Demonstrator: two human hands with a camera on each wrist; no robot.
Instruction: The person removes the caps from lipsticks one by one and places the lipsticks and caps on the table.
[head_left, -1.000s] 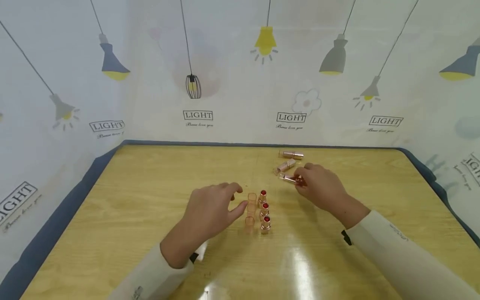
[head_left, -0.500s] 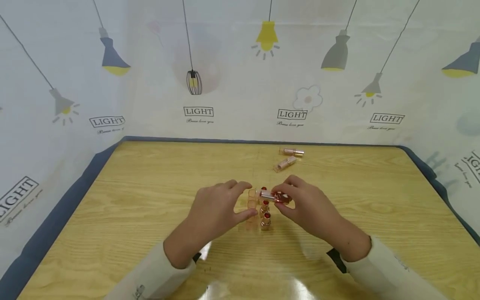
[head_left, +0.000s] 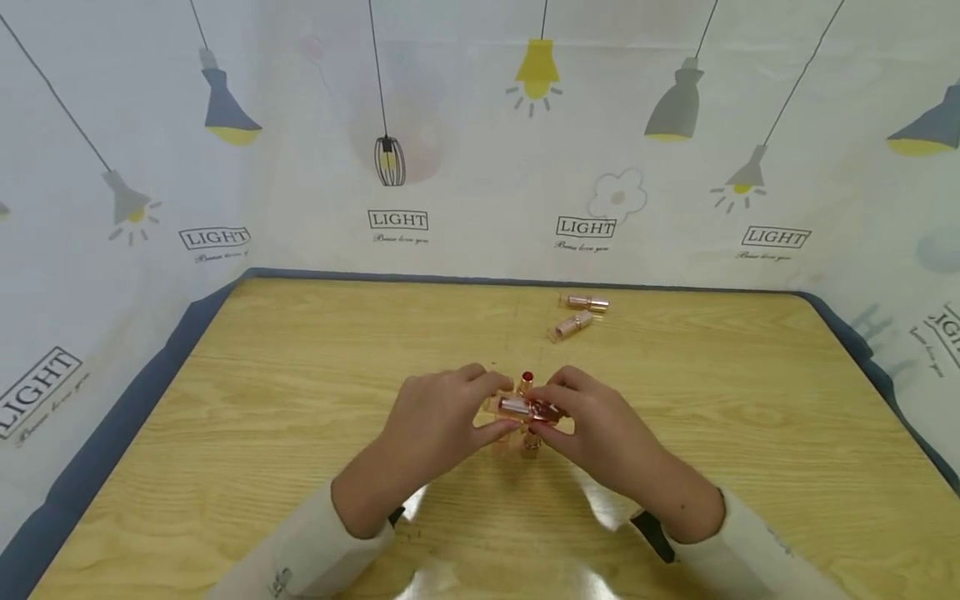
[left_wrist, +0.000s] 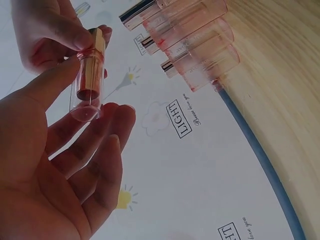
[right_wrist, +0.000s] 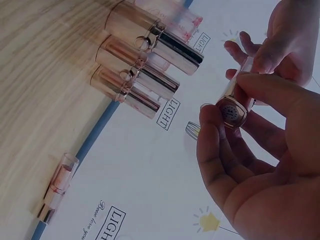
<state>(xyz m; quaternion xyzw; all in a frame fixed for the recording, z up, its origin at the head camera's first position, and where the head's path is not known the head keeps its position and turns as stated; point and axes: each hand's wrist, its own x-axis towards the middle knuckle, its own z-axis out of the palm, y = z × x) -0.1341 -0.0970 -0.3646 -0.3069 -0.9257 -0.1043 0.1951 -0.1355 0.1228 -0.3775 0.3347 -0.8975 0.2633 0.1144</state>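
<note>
A capped lipstick (head_left: 514, 406) lies level between my hands over the table. My right hand (head_left: 607, 433) grips its rose-gold base between thumb and fingers. Thumb and forefinger of my left hand (head_left: 442, 425) pinch the clear cap end, while its other fingers stay loosely bent, as the left wrist view shows. Beneath and around the hands stand uncapped lipsticks with red tips, one (head_left: 527, 381) behind and another (head_left: 532, 440) in front. Clear pinkish caps (left_wrist: 212, 57) stand beside them, mostly covered by my left fingers in the head view.
Farther back on the wooden table (head_left: 337, 333) lie two more capped lipsticks, one (head_left: 587, 303) close to the back edge and one (head_left: 573, 325) slanted just before it. A pale wall (head_left: 480, 192) printed with lamps rises behind and at both sides.
My right hand has brought one lipstick from the back group leftward and nearer. My left hand has shifted slightly right, and its thumb and forefinger now meet the cap.
</note>
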